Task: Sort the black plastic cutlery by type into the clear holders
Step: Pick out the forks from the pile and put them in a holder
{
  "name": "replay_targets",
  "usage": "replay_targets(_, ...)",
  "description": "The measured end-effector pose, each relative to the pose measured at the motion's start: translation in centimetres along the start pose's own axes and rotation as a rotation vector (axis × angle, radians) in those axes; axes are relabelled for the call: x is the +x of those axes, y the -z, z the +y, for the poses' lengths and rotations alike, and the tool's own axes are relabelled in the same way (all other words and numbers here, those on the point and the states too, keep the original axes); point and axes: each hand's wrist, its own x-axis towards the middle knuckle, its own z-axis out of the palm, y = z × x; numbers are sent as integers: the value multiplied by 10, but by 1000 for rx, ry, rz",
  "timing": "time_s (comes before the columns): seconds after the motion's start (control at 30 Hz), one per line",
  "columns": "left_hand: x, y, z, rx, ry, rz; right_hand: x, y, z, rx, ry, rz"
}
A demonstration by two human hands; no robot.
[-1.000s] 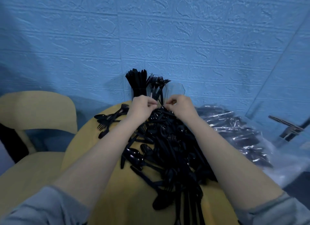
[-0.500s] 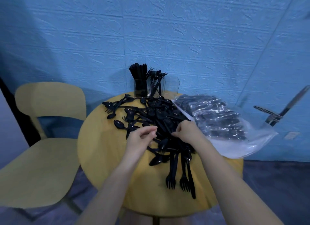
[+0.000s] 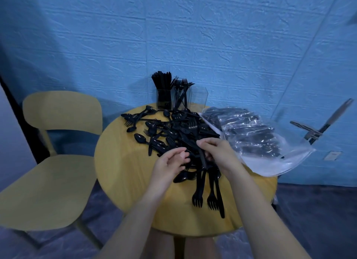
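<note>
A heap of black plastic cutlery (image 3: 173,131), forks, spoons and knives mixed, covers the middle of the round yellow table (image 3: 125,171). Three clear holders stand at the table's far edge: one packed with knives (image 3: 163,92), one with forks (image 3: 181,96), one that looks empty (image 3: 200,96). My right hand (image 3: 220,154) sits at the heap's near side and pinches a long black piece (image 3: 202,157), seemingly a knife. My left hand (image 3: 170,162) hovers just left of it, fingers loosely curled, with nothing plainly in it.
A clear plastic bag (image 3: 260,142) of wrapped black cutlery lies on the table's right side and hangs over the edge. A yellow chair (image 3: 58,162) stands to the left. Two forks (image 3: 204,199) and a knife lie near the front edge. A blue wall is behind.
Both hands came back from the holders at the far edge to the near side of the heap. The right hand has since closed its fingers on a long black piece.
</note>
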Motion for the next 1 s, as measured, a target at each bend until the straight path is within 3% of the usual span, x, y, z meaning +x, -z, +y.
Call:
replay_targets(0.13, -1, -13, 3, 26, 9, -50, -9, -16, -3, 58, 41, -86)
replay_targets(0.53, -9, 4, -2, -43, 49, 36, -18, -26, 7, 141, 49, -44)
replay_targets(0.83, -16, 8, -4, -71, 87, -31, -20, -31, 11, 189, -11, -76)
replay_targets(1.0, -16, 7, -4, -95, 87, 21, -20, -35, 10, 163, 8, -64)
